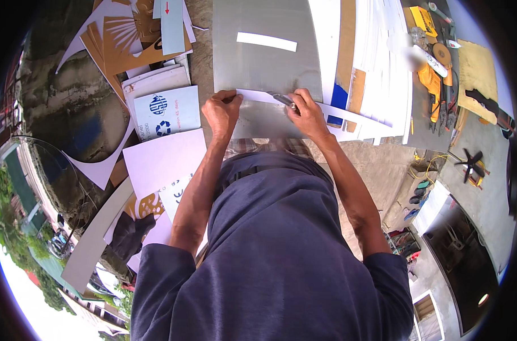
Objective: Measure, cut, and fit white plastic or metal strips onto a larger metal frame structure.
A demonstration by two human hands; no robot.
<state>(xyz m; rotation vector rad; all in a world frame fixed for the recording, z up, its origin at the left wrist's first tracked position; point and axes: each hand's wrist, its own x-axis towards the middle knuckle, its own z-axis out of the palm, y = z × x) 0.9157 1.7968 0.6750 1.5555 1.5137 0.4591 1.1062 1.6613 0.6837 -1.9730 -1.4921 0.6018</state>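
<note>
A long white strip [254, 95] lies across the near part of a grey metal sheet [264, 68] in front of me. My left hand [221, 113] is closed in a pinch at the strip's left end. My right hand [308, 116] is closed around a small grey metal hand tool [282, 99], whose tip rests at the strip and points left. The exact kind of tool is too small to tell. From under my right hand the strip runs on to the right over white sheets. A shorter white strip [267, 42] lies farther off on the metal sheet, touched by neither hand.
Stacked white and brown sheets [377, 57] flank the metal sheet on the right. Beyond them lie yellow-orange tools [431, 85] and a tape roll [442, 52]. Cut boards [125, 48] and printed white panels [166, 111] crowd the left. A dark cloth [130, 236] lies lower left.
</note>
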